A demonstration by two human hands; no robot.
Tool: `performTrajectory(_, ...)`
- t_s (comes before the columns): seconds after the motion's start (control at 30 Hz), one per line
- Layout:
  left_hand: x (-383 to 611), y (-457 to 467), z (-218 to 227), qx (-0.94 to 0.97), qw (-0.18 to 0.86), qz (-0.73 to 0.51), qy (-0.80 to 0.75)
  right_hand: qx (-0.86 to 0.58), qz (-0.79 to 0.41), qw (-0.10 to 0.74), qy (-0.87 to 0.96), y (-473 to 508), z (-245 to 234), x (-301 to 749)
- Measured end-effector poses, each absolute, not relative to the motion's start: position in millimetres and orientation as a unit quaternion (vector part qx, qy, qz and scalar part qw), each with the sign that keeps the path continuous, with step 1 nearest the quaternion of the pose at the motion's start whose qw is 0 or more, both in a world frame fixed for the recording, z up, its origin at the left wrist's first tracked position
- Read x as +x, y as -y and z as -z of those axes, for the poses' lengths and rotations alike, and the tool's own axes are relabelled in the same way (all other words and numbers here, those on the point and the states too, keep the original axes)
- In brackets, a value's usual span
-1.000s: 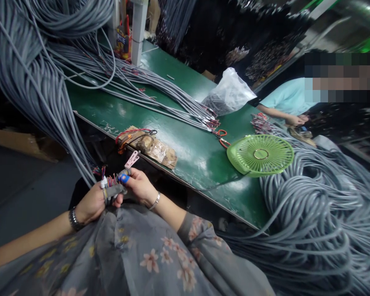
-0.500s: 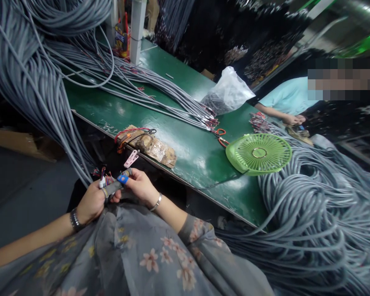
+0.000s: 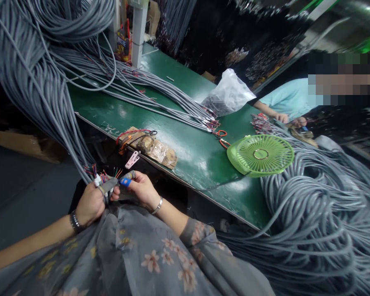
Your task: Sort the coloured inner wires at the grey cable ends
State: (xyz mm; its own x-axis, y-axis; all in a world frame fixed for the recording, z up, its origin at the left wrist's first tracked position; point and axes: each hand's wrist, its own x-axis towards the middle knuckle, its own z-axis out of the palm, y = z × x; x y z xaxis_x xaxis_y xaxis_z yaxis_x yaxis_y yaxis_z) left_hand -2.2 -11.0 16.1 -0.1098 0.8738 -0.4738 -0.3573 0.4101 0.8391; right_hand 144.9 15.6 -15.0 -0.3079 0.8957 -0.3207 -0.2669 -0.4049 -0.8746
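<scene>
My left hand is closed around the ends of several grey cables, its thumb wrapped in grey tape. Thin coloured wires fan out of the cable ends above that thumb, some with orange tips. A white piece shows among the wires by my left fingers. My right hand, with blue tape on the thumb and a grey wrap on the index finger, pinches at the wires just right of my left thumb. What lies exactly between its fingertips is partly hidden.
A green table carries a taped wooden block with a pink clip at its edge, a green fan, a plastic bag and grey cable bundles. More cables heap at right. A co-worker sits across.
My right fingertips have shifted slightly, and the orange-tipped wires now stand fanned out between my hands. My left hand keeps its hold. The co-worker's hands have moved apart.
</scene>
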Motion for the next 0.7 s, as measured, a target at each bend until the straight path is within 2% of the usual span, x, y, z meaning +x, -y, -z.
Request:
performTrajectory(0.2,-6.8,11.0,-19.0,0.267,0.632,-0.508,-0.521,-0.402,-0.767,0.391,0.313,-29.1,18.7,162.1)
performTrajectory(0.4,-9.6,6.4,-23.1,0.290,0.707,-0.444,-0.467,-0.364,-0.805,0.359,0.302,-60.1,7.4,160.0)
performTrajectory(0.47,-9.7,2.3,-25.1,0.291,0.725,-0.424,-0.459,-0.366,-0.780,0.381,0.335,-62.3,7.3,154.5)
performTrajectory(0.6,-10.7,-5.9,-28.3,0.269,0.735,-0.423,-0.456,-0.419,-0.662,0.490,0.382,-60.1,14.5,146.2)
performTrajectory(0.7,-11.0,-9.2,-27.1,0.261,0.736,-0.429,-0.454,-0.415,-0.672,0.492,0.366,-61.6,17.6,142.4)
